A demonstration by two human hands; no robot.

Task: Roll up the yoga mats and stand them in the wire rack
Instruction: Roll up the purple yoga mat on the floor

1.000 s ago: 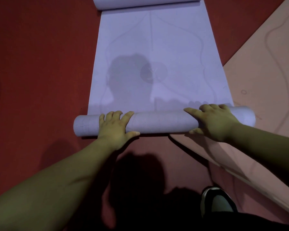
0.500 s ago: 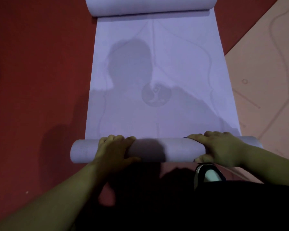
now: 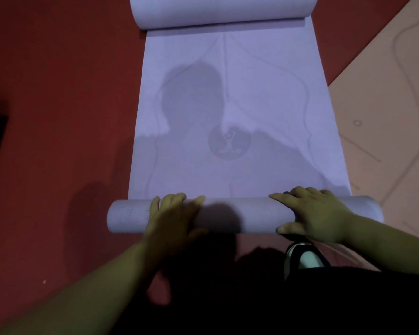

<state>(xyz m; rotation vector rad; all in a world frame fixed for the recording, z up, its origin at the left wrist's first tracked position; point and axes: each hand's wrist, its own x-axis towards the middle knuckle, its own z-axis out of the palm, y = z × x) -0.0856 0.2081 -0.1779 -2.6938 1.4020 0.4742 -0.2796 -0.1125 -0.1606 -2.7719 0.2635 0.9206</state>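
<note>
Advancing on the printed emblem (image 3: pixel 229 143) since a second ago, the roll (image 3: pixel 247 216) of the lilac mat (image 3: pixel 240 97) lies just short of it, left hand (image 3: pixel 172 215) and right hand (image 3: pixel 318 213) cupped round it, fingers over, thumbs behind; much remains flat.

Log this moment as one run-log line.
phase: roll-up | purple mat: partly rolled | left grip: holds purple mat | right grip: holds purple mat | wire rack: unseen

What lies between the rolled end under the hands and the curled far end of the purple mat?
Only the flat stretch of the purple mat, bearing a round emblem and the person's shadow, as the head view shows.
</note>
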